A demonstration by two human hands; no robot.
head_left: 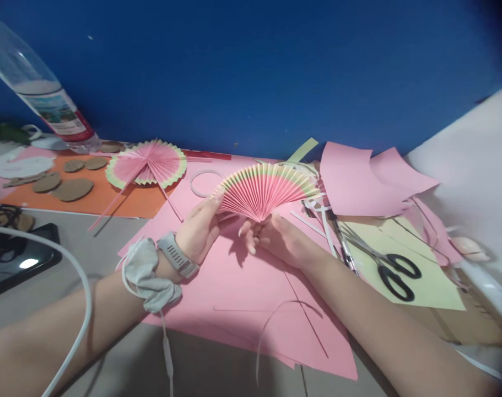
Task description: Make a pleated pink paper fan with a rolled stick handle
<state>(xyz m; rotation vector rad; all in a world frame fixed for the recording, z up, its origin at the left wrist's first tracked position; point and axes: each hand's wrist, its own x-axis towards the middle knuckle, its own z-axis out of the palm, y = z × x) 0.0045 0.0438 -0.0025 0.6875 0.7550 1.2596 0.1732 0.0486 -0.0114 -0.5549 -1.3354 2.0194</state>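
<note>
A pleated paper fan (261, 190), pink with a pale yellow-green rim, is spread in a half circle above pink paper. My left hand (203, 223) grips its left edge, thumb on top. At the fan's gathered base is my right hand (267, 237), thumb up against the fold and fingers curled beneath it. Behind and to the left lies a round pink pleated fan (147, 162) with two thin pink sticks spreading from it. The large pink sheet (234, 281) lies under both hands, with a thin curled paper strip (271, 325) near its front.
Black-handled scissors (395, 270) rest on pale yellow paper at right, beside a pen (347, 251) and curved pink sheets (358, 179). Cardboard discs (73, 188) lie on orange paper at left. A plastic bottle (54, 105) stands near the blue wall; a phone (23, 264) and white cable are front left.
</note>
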